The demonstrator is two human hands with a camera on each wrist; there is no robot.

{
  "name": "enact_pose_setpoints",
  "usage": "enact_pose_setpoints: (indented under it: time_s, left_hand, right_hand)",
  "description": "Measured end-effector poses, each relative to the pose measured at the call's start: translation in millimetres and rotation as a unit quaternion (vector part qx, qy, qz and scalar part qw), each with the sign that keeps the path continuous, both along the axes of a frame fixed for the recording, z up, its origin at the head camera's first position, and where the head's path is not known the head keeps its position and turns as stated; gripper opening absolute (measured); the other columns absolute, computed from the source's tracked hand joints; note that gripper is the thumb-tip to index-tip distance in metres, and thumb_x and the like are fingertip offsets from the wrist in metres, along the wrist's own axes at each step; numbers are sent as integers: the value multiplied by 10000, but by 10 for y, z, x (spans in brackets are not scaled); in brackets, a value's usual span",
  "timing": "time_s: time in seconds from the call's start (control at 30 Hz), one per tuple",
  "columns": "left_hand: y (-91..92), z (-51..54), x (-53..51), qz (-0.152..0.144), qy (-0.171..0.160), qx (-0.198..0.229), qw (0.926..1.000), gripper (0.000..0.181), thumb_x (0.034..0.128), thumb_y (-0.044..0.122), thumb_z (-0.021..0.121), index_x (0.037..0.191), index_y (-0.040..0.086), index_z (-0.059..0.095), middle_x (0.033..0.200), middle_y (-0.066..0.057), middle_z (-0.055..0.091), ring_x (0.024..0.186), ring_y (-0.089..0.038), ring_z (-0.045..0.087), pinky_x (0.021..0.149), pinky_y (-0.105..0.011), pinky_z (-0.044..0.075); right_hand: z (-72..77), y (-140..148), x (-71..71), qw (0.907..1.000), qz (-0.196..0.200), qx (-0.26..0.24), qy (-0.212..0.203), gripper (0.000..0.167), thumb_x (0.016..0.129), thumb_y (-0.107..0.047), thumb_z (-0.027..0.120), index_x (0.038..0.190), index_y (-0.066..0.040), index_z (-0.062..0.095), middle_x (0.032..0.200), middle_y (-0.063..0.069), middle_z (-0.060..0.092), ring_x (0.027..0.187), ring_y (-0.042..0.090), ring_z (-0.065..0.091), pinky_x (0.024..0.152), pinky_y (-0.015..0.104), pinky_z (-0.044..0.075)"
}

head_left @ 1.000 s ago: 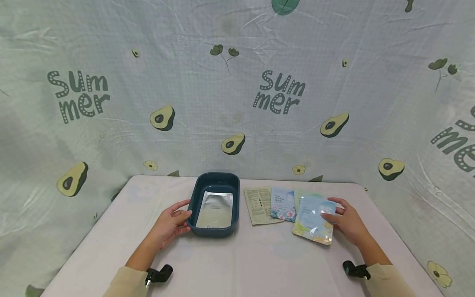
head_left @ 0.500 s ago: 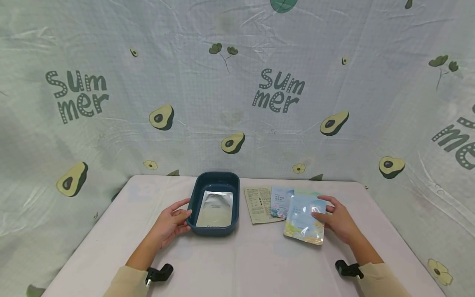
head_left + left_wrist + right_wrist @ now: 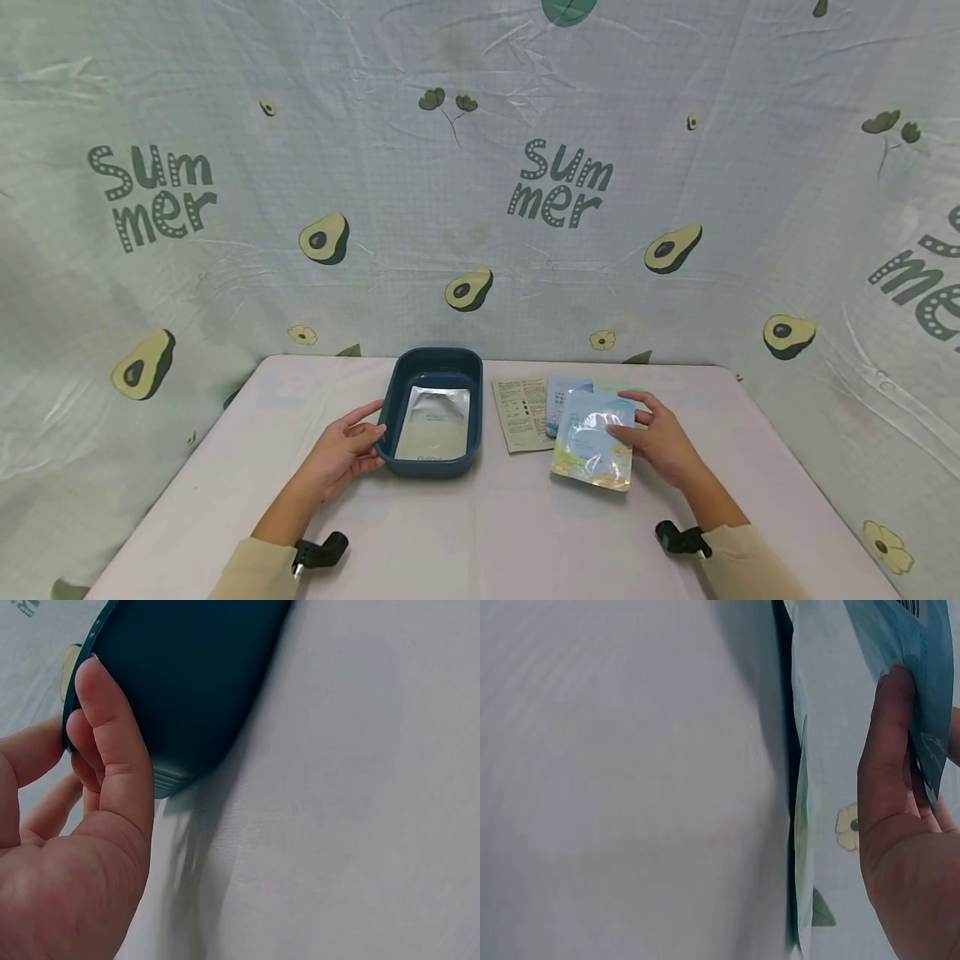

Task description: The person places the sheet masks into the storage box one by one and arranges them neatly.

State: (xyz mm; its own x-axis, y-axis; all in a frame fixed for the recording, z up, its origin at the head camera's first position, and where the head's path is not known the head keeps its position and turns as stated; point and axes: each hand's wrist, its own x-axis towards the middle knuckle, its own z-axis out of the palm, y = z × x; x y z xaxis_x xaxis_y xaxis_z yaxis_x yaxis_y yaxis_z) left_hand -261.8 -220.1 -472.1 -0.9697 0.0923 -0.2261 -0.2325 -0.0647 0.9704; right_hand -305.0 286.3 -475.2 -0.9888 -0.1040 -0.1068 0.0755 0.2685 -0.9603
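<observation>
My left hand (image 3: pixel 347 454) grips the left rim of a dark blue rectangular tray (image 3: pixel 477 417), thumb and fingers on either side of its wall in the left wrist view. Inside the tray lies a silver foil packet (image 3: pixel 433 427). On the right, my right hand (image 3: pixel 660 437) pinches a light blue sachet (image 3: pixel 594 442) with a yellow-green lower edge by its right side. In the right wrist view the sachet (image 3: pixel 930 667) hangs above the table, its barcode side partly showing. It partly covers the packets behind it in the head view.
A beige printed packet (image 3: pixel 522 417) lies right of the tray. Beside it are a smaller blue packet (image 3: pixel 557 402) and a pale green one (image 3: pixel 609 387), both partly hidden. The pinkish-white table (image 3: pixel 517 533) backs onto a hanging cloth (image 3: pixel 390 183) printed with avocados.
My right hand has carried the light blue sachet left toward the tray, now covering more of the smaller blue packet. The left hand and tray stay in place.
</observation>
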Motion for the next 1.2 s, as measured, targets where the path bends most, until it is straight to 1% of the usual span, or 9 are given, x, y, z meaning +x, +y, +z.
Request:
enact_pose_setpoints:
  time_s: [0.2,0.33,0.4,0.53,0.7,0.83,1.0,1.2]
  left_hand:
    - [-14,7,4,-82,-46,116,9999,620,1052,184,585,1612,177,319,1020,-29,621,737,-118,588,747,-259,614]
    - [-18,14,3,-148,-22,151,9998,620,1056,176,574,1616,172,309,1038,-38,625,751,-121,598,757,-264,616]
    - [-20,14,3,-169,-11,168,9997,613,1059,163,564,1616,167,308,1037,-41,624,752,-121,600,758,-267,617]
    - [-32,-3,-3,-233,-4,271,9994,612,1062,138,547,1620,156,295,1008,-28,618,746,-112,609,749,-268,618]
    - [-44,-32,-12,-310,24,434,9986,618,1060,117,540,1622,140,283,968,-11,631,739,-106,634,735,-270,617]
    - [-49,-43,-11,-339,59,424,9985,619,1061,128,543,1622,141,282,959,-6,635,741,-104,631,740,-269,617]
    - [-54,-49,-9,-348,50,430,9985,620,1062,146,548,1623,155,284,976,-10,631,751,-106,629,752,-269,619]
    - [-54,-55,-2,-348,34,510,9981,627,1061,145,554,1625,157,280,977,0,629,745,-100,632,745,-265,618]
  right_hand:
    - [-7,-130,-20,9998,83,-160,118,840,886,-156,806,1565,-84,315,1417,254,580,975,183,716,778,346,628]
    - [0,-202,-36,9997,53,-170,141,832,884,-175,812,1560,-100,335,1426,242,579,983,189,717,784,348,633]
    - [10,-239,-41,9997,102,-166,152,828,891,-183,807,1562,-104,329,1438,248,569,992,195,716,792,357,634]
    - [25,-321,-53,9992,140,-337,133,808,889,-157,805,1553,-117,346,1425,252,575,975,200,727,790,373,638]
    - [46,-432,-72,9983,202,-504,193,788,883,-136,808,1540,-130,372,1368,246,610,924,204,732,753,373,639]
    - [61,-523,-99,9981,229,-491,282,770,873,-151,821,1521,-152,406,1311,221,648,887,200,732,724,362,638]
    - [75,-640,-137,9967,348,-650,335,747,871,-139,820,1507,-157,430,1259,194,678,879,200,737,725,385,642]
    - [110,-763,-154,9958,491,-677,369,737,867,-149,825,1500,-179,448,1236,179,690,880,205,736,721,395,641]
